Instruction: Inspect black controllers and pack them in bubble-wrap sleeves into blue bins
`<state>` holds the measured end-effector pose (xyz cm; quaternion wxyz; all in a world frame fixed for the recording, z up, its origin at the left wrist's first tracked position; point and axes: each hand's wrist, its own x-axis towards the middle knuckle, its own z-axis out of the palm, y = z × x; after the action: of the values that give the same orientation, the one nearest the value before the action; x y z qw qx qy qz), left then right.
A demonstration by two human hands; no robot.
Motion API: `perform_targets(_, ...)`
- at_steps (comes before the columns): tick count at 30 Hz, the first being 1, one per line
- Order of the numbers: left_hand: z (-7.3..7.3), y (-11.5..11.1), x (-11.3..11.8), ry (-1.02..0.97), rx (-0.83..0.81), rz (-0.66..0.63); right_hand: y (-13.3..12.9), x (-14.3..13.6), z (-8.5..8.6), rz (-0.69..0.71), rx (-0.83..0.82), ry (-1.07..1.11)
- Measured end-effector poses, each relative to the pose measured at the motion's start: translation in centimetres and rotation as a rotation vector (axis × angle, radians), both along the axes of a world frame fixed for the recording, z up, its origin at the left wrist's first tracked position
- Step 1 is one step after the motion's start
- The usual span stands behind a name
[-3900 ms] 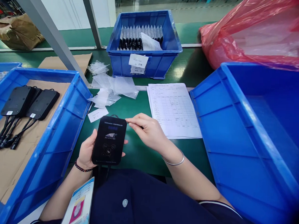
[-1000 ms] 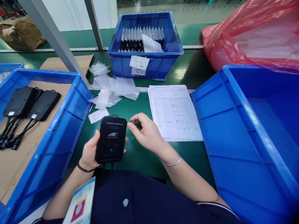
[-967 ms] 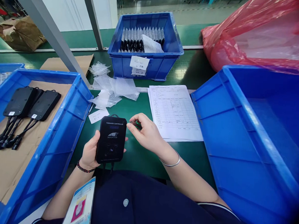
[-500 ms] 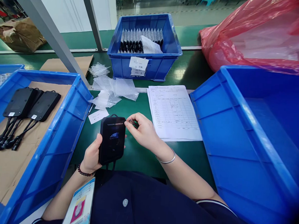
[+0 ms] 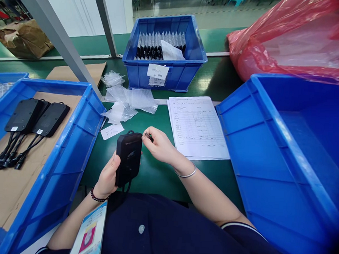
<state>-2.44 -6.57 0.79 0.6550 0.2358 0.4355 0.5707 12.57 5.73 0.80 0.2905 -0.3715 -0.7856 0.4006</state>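
Note:
A black controller box (image 5: 128, 159) with faint lettering on its face is held upright in my left hand (image 5: 107, 176), the thumb on its left edge and the fingers mostly hidden behind. Cables hang from its lower end. My right hand (image 5: 157, 143) is beside the box's top right corner, finger and thumb pinched, with a small dark item between them that is too small to make out. More black boxes with cables (image 5: 51, 119) lie on cardboard in the left blue bin (image 5: 72, 144).
Printed sheets (image 5: 199, 128) lie right of centre, near a large blue bin (image 5: 270, 147). Clear plastic bags (image 5: 142, 100) and a paper slip (image 5: 111, 131) are beyond the box. Farther back are a blue crate (image 5: 161, 71) of bagged parts and a red plastic bag (image 5: 244, 51).
The box has turned in my left hand, so its face is angled and shows narrower, and it has shifted slightly right. My right hand stays near its top corner.

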Motion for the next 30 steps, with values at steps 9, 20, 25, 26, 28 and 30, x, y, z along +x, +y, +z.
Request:
perform_targets(9, -1.4, 0.2, 0.6, 0.099, 0.195, 0.13, -2.0, -0.1, 0.5, -0.06, 0.195, 0.083)
perform_targets(20, -1.1, 0.7, 1.2, -0.029, 0.106, 0.148, -0.9, -1.2, 0.0, -0.105, 0.113, 0.243)
perform_targets(25, -1.3, 1.4, 0.6, -0.067, 0.052, 0.156, -1.1, -2.0, -0.3, -0.119, 0.318, 0.238)
perform_targets(26, -1.3, 1.7, 0.4, -0.095, 0.032, 0.168, -1.4, -2.1, -0.3, -0.108, 0.378, 0.238)
perform_targets(28, -1.5, 2.3, -0.1, -0.158, 0.005, 0.17, -2.0, -2.2, -0.3, -0.074, 0.478, 0.237)
perform_targets(30, -1.5, 2.8, -0.5, -0.21, -0.004, 0.153, -2.6, -2.1, 0.0, -0.045, 0.535, 0.235)
